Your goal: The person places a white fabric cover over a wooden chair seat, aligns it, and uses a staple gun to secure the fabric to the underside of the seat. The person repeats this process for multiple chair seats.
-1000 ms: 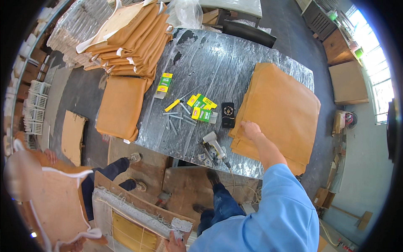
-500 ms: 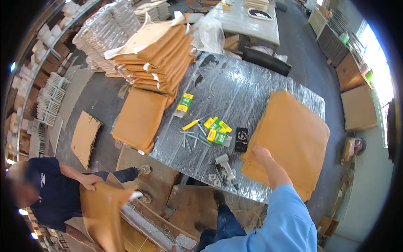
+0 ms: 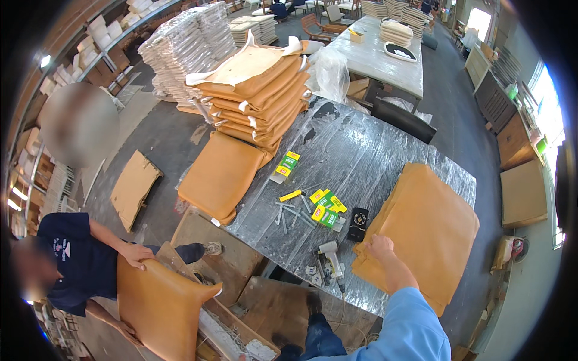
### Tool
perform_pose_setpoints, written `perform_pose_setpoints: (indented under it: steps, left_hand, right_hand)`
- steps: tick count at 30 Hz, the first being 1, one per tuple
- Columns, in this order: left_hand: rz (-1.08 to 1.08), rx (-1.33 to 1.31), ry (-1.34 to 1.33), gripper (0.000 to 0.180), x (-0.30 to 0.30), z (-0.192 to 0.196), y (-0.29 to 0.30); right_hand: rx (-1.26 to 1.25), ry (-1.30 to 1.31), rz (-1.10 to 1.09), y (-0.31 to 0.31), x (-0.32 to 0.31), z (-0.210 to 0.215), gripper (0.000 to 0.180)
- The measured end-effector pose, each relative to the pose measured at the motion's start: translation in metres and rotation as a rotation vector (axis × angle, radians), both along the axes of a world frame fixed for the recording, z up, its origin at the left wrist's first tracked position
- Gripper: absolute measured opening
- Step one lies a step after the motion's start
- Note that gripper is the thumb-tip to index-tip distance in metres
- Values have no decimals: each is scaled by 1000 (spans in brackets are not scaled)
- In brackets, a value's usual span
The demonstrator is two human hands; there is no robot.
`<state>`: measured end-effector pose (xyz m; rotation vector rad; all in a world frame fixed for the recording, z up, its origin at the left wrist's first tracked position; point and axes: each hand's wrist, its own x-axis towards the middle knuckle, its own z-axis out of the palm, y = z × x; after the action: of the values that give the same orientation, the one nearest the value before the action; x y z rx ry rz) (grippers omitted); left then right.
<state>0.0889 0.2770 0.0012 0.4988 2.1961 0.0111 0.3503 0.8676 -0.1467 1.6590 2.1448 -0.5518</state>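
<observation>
On the right of the table lies a stack of tan leather sheets (image 3: 430,222). My right hand (image 3: 380,246) is at its left edge, fingers curled and closed on the leather near the top. At the lower edge only a sliver of skin shows, perhaps my left hand (image 3: 242,357); its fingers are hidden. Left of the stack are a small black device (image 3: 359,224) and a nail gun (image 3: 330,260) with a hose. Several green and yellow boxes (image 3: 326,216) lie beyond, beside loose strips of staples (image 3: 293,213).
At left a co-worker (image 3: 78,259) holds a tan upholstered seat panel (image 3: 159,301) in both hands. A tall pile of tan upholstered panels (image 3: 256,99) stands at the table's far left, one panel (image 3: 220,174) in front. Cardboard (image 3: 133,189) lies on the floor. Another table (image 3: 379,57) stands behind.
My view has tilted up, showing more of the far room. My right hand stays at the leather stack's left edge, its fingers now more curled. The co-worker's panel has swung flatter.
</observation>
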Motion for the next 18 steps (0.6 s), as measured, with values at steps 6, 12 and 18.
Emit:
perform_pose_setpoints:
  steps: [6,12,18]
  left_hand:
    - [483,360,-110,65,14,16,-3]
    - [371,488,-72,62,4,-27,-12]
    - [-119,415,433,60,21,-15,-59]
  right_hand:
    - [140,230,-729,-25,-23,5,26]
    - [488,316,-1119,-21,146,11,24]
    - [696,845,-1312,-60,202,95,23]
